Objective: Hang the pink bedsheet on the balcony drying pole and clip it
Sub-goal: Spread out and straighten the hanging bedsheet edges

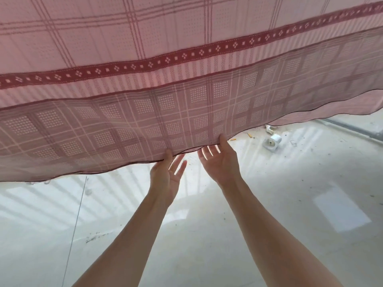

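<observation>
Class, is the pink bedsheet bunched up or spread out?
Spread out: the pink bedsheet hangs flat across the view, its plaid pattern unwrinkled, both hands at its lower hem.

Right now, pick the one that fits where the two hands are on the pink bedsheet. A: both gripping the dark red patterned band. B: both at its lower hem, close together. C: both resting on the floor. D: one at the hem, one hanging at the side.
B: the left hand and right hand both meet the lower hem of the pink bedsheet, side by side.
</observation>
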`<state>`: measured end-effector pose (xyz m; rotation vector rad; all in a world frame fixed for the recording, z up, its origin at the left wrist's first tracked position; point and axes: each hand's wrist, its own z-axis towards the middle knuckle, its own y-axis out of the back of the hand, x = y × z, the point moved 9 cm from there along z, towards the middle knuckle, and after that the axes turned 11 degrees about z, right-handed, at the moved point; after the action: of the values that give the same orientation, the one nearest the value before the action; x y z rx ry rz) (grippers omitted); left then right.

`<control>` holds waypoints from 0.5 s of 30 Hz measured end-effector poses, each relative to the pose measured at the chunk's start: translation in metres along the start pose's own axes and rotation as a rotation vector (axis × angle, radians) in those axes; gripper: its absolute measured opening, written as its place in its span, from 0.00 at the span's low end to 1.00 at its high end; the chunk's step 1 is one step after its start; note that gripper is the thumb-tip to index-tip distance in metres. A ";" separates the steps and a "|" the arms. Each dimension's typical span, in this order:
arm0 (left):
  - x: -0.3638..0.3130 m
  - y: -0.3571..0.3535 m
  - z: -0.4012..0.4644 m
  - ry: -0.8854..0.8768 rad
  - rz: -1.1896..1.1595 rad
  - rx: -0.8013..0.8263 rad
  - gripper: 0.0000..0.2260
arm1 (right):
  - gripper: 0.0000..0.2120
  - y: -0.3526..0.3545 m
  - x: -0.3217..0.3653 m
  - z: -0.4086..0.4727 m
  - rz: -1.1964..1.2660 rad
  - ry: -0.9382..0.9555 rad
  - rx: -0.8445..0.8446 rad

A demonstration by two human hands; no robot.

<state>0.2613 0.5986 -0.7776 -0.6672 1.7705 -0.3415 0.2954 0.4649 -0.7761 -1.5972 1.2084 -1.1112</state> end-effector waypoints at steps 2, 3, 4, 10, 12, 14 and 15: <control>0.005 0.003 -0.004 -0.025 -0.003 -0.048 0.06 | 0.06 -0.004 0.015 0.002 0.012 -0.011 0.027; 0.005 0.005 -0.005 -0.036 0.000 -0.063 0.06 | 0.06 -0.006 0.022 0.003 0.016 -0.018 0.044; 0.005 0.008 -0.006 -0.047 0.003 -0.070 0.06 | 0.06 -0.008 0.029 0.004 0.016 -0.028 0.062; -0.003 0.020 -0.009 -0.092 0.017 -0.093 0.07 | 0.10 -0.020 0.057 0.022 -0.081 -0.063 0.115; -0.004 0.024 -0.011 -0.098 0.033 -0.099 0.07 | 0.11 -0.025 0.066 0.028 -0.106 -0.049 0.125; -0.006 0.029 -0.012 -0.098 0.035 -0.109 0.07 | 0.14 -0.027 0.073 0.034 -0.119 -0.031 0.112; -0.007 0.030 -0.012 -0.098 0.031 -0.116 0.07 | 0.14 -0.026 0.074 0.037 -0.117 -0.027 0.094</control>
<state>0.2437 0.6258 -0.7851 -0.7265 1.7146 -0.1831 0.3484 0.4020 -0.7490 -1.6223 1.0406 -1.1994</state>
